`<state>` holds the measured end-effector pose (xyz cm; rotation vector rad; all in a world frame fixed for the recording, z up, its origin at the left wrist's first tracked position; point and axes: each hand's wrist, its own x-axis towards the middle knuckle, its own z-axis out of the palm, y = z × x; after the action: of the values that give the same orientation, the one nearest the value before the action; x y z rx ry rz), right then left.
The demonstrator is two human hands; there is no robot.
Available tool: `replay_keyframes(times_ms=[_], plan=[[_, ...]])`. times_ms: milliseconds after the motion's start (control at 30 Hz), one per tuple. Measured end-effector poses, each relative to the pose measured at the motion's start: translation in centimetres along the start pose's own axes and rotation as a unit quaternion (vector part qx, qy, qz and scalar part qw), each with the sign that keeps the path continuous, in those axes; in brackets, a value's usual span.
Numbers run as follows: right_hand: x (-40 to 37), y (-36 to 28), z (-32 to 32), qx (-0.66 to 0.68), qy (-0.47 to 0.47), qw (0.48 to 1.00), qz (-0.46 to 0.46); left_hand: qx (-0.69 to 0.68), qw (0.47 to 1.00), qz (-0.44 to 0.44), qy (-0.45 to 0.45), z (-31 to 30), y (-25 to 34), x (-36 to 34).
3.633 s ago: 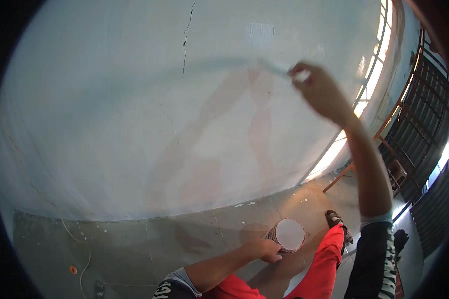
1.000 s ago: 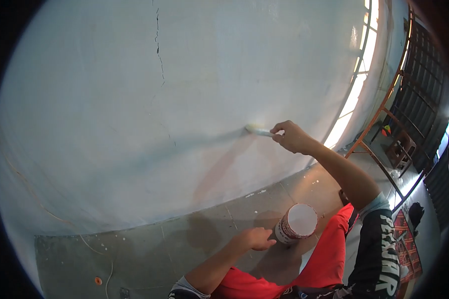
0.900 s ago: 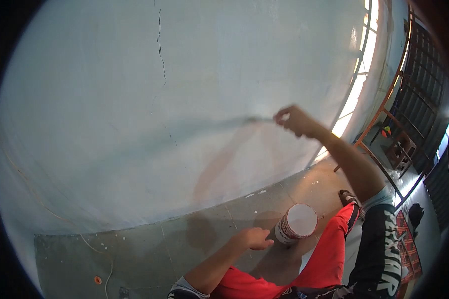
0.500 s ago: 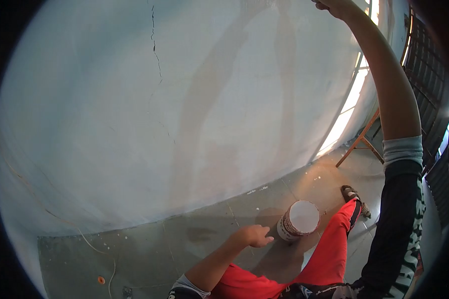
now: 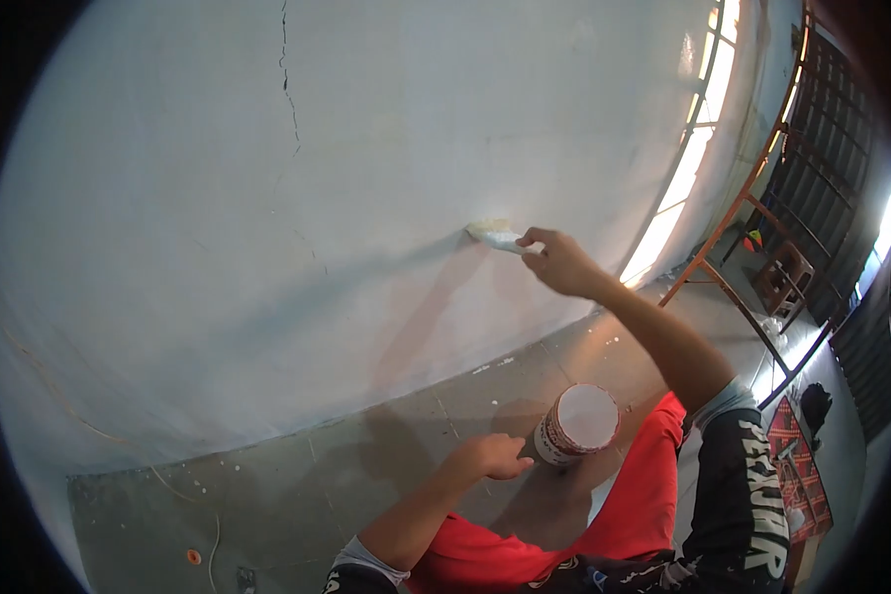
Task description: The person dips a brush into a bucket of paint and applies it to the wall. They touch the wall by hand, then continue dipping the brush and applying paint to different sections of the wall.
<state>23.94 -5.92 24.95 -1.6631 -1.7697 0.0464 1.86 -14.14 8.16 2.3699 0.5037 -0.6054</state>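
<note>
My right hand [image 5: 562, 263] grips the handle of a paintbrush [image 5: 500, 238], whose pale bristles press against the whitish wall [image 5: 416, 168]. Below it a round paint bucket [image 5: 547, 436], printed on its side and white inside, stands on the floor. My left hand [image 5: 495, 457] hangs just left of this bucket with its fingers curled in, and nothing shows between them.
A dark crack [image 5: 285, 84] runs down the upper wall. On the right stand a wooden ladder-like frame [image 5: 728, 287] and a brown stool [image 5: 785, 277]. A thin cable [image 5: 215, 540] and an orange ring [image 5: 193, 556] lie on the tiled floor [image 5: 287, 495].
My right hand has come down from the top edge, bringing the paintbrush into view at mid-wall. The left hand remains beside the bucket. The view has shifted slightly, showing more on the right.
</note>
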Motion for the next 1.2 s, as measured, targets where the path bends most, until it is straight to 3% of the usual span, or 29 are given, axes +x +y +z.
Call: replay_keyframes(times_ms=[67, 133, 233, 333, 400, 467, 500, 533, 600, 667, 700, 800, 967, 1067, 1167, 1200], plan=[[1.5, -2.0, -5.1, 0.013, -0.082, 0.986, 0.142, -0.003, 1.000, -0.009, 0.005, -0.2, 0.4, -0.6], [3.6, -4.3, -10.9, -0.006, -0.027, 0.987, 0.156, 0.002, 1.000, -0.009, 0.010, 0.2, 0.0, -0.6], [6.9, -7.5, -19.6, -0.079, 0.097, 0.988, 0.094, 0.004, 1.000, -0.010, 0.011, 0.1, -0.4, -0.9], [10.6, -8.5, -25.6, -0.067, 0.186, 0.979, 0.055, -0.002, 1.000, -0.007, 0.011, 0.3, -0.7, -0.4], [12.3, -8.6, -26.3, -0.018, 0.236, 0.970, 0.054, -0.004, 1.000, -0.001, 0.015, 0.0, -0.4, -0.2], [13.7, -4.9, -24.0, -0.104, 0.210, 0.972, 0.020, -0.023, 1.000, 0.008, 0.015, -0.8, 0.5, -0.9], [15.5, 0.2, -21.3, -0.200, 0.239, 0.934, -0.174, -0.023, 1.000, 0.008, 0.015, -0.6, 0.4, -0.6], [12.6, -1.6, -18.6, -0.199, 0.232, 0.945, -0.114, -0.015, 1.000, 0.009, 0.020, -0.2, 0.2, -0.1], [10.7, -0.9, -17.0, -0.189, 0.221, 0.949, -0.121, -0.009, 1.000, 0.013, 0.026, -0.4, 0.4, 0.0], [8.8, -2.0, -17.6, -0.191, 0.048, 0.980, -0.004, -0.009, 1.000, -0.013, 0.000, -1.1, 1.0, -0.7], [8.7, -2.8, -18.4, -0.191, 0.047, 0.980, -0.003, -0.009, 1.000, -0.012, -0.001, -0.8, 0.8, -0.5], [10.2, -5.4, -21.7, -0.196, -0.118, 0.961, 0.155, -0.012, 1.000, 0.000, 0.002, -0.3, 0.1, 0.0], [14.9, -8.6, -27.7, -0.149, -0.026, 0.982, 0.114, -0.023, 0.999, 0.003, 0.039, 0.3, -0.7, 0.4], [14.5, -10.6, -29.0, -0.238, 0.013, 0.969, 0.060, -0.030, 0.999, 0.003, 0.038, 0.0, -0.5, 0.0], [15.1, -9.6, -30.1, -0.091, 0.152, 0.981, 0.077, -0.027, 0.999, 0.003, 0.032, -0.2, -0.4, -0.4], [15.3, -9.5, -30.1, -0.090, 0.152, 0.981, 0.075, -0.027, 0.999, 0.002, 0.034, -0.4, -0.4, -0.4]])
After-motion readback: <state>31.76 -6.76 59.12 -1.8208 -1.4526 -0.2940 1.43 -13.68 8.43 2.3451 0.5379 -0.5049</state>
